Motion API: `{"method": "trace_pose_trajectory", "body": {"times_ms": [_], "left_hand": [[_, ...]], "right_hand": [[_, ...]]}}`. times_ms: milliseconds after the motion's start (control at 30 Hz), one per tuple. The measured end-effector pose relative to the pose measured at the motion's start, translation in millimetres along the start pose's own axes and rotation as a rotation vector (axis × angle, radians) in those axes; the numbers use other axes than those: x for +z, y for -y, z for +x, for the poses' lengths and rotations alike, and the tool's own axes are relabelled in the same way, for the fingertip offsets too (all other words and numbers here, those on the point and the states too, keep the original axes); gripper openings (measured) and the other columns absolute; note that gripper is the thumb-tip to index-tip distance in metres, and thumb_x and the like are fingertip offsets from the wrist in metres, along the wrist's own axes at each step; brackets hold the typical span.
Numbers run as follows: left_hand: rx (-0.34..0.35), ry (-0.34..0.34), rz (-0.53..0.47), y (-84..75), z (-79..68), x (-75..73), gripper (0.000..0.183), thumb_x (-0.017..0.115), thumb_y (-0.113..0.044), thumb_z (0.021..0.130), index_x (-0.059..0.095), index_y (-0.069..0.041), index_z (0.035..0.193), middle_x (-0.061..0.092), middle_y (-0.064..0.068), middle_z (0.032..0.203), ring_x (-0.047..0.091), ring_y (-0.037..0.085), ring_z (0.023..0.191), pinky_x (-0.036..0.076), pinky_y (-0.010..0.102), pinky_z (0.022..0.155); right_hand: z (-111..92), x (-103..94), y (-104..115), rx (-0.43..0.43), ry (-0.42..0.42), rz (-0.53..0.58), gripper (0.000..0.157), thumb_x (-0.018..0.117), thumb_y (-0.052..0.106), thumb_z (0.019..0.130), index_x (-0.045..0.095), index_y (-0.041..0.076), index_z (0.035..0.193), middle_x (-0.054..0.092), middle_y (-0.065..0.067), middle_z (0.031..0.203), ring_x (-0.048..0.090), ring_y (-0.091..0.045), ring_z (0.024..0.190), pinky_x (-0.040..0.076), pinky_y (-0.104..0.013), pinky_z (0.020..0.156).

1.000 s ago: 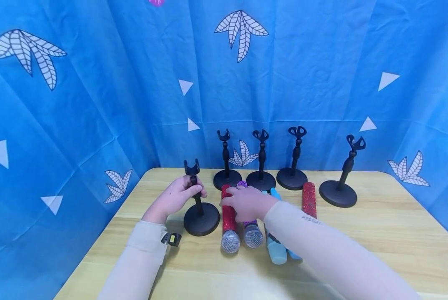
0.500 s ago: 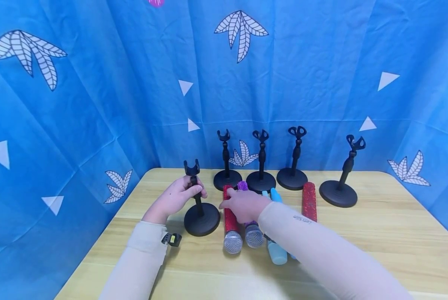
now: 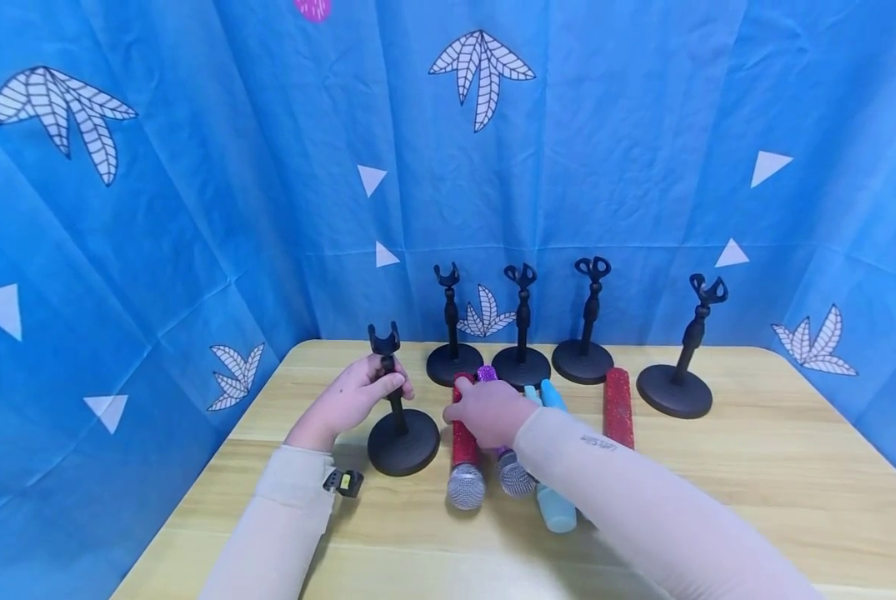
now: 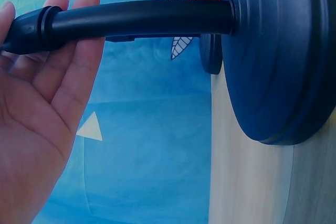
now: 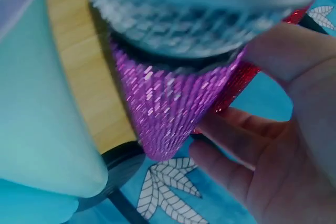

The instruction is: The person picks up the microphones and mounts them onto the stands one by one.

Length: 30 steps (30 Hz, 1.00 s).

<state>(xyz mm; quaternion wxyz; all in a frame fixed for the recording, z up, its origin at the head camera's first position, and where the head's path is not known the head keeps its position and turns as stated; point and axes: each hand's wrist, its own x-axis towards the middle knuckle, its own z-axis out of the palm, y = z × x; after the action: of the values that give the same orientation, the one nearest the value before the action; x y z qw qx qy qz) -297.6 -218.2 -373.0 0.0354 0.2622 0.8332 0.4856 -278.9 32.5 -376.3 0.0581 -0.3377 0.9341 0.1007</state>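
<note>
My left hand [image 3: 350,396] holds the stem of a black microphone stand [image 3: 404,442], thumb on the near side and fingers behind, in the head view. The stand's round base rests on the table. My right hand [image 3: 493,412] grips a red glittery microphone [image 3: 464,446] by its body, the silver mesh head toward me. In the right wrist view, the thumb and fingers lie on either side of the red microphone [image 5: 239,82]. A purple glittery microphone [image 5: 163,98] lies right beside it, partly under that hand. Light-blue microphones [image 3: 555,508] are partly hidden by the right forearm.
Several more black stands, among them one at the back left [image 3: 453,362] and one at the right [image 3: 675,390], stand along the back of the wooden table [image 3: 778,467]. Another red glittery microphone [image 3: 618,408] lies right of the blue ones. A blue patterned cloth [image 3: 620,150] hangs behind.
The right hand's fingers have closed around the red microphone, which has shifted slightly right. The purple microphone's mesh head has swung a little right. My left hand stays on its stand.
</note>
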Motion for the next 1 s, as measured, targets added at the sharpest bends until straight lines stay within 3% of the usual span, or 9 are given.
{"method": "trace_pose_trajectory", "body": {"times_ms": [100, 267, 433, 733, 833, 1000], "left_hand": [[0.008, 0.005, 0.007, 1.1, 0.0, -0.6, 0.021, 0.053, -0.022, 0.107, 0.064, -0.004, 0.106, 0.072, 0.007, 0.099, 0.067, 0.024, 0.1, 0.047, 0.05, 0.099], [0.034, 0.012, 0.004, 0.6, 0.1, -1.9, 0.022, 0.054, -0.026, 0.107, 0.064, -0.007, 0.104, 0.072, 0.005, 0.097, 0.067, 0.023, 0.098, 0.047, 0.05, 0.098], [0.031, 0.013, 0.002, 0.6, -0.3, -2.5, 0.022, 0.053, -0.025, 0.107, 0.064, -0.007, 0.104, 0.072, 0.005, 0.097, 0.067, 0.023, 0.099, 0.046, 0.05, 0.099], [-0.021, 0.011, 0.012, -11.1, -3.0, -2.6, 0.021, 0.051, -0.014, 0.107, 0.064, 0.002, 0.106, 0.071, 0.018, 0.102, 0.065, 0.033, 0.103, 0.045, 0.055, 0.101], [-0.006, 0.008, 0.007, 0.0, 0.1, -2.2, 0.021, 0.052, -0.018, 0.107, 0.065, -0.001, 0.107, 0.072, 0.014, 0.101, 0.066, 0.03, 0.102, 0.045, 0.053, 0.101], [0.014, 0.005, 0.004, 0.9, 0.1, -2.2, 0.021, 0.054, -0.023, 0.106, 0.065, -0.005, 0.105, 0.072, 0.007, 0.099, 0.067, 0.024, 0.099, 0.047, 0.05, 0.099]], "right_hand": [[2, 2.4, -4, 0.009, -0.002, 0.074, 0.061, 0.087, 0.027, 0.079, 0.063, 0.038, 0.133, 0.048, -0.007, 0.131, 0.062, -0.023, 0.094, 0.058, -0.036, 0.078], [5, 5.8, -11, 0.031, -0.009, 0.198, 0.069, 0.09, 0.035, 0.076, 0.059, 0.039, 0.137, 0.047, -0.006, 0.134, 0.058, -0.028, 0.111, 0.057, -0.041, 0.081], [4, 5.0, -17, 0.004, -0.049, 0.235, 0.066, 0.085, 0.033, 0.081, 0.057, 0.038, 0.14, 0.051, -0.004, 0.129, 0.057, -0.024, 0.11, 0.055, -0.04, 0.085], [2, 2.9, -26, -0.032, -0.246, 0.358, 0.049, 0.076, 0.033, 0.091, 0.057, 0.026, 0.136, 0.06, 0.003, 0.122, 0.062, -0.016, 0.105, 0.052, -0.04, 0.094], [-1, -1.4, -27, -0.012, -0.311, 0.419, 0.047, 0.074, 0.037, 0.093, 0.058, 0.023, 0.134, 0.064, 0.005, 0.119, 0.065, -0.014, 0.106, 0.052, -0.04, 0.094], [-6, -12.0, -26, 0.061, -0.356, 0.522, 0.042, 0.072, 0.043, 0.094, 0.064, 0.019, 0.127, 0.07, 0.004, 0.115, 0.067, -0.014, 0.1, 0.054, -0.039, 0.09]]}}
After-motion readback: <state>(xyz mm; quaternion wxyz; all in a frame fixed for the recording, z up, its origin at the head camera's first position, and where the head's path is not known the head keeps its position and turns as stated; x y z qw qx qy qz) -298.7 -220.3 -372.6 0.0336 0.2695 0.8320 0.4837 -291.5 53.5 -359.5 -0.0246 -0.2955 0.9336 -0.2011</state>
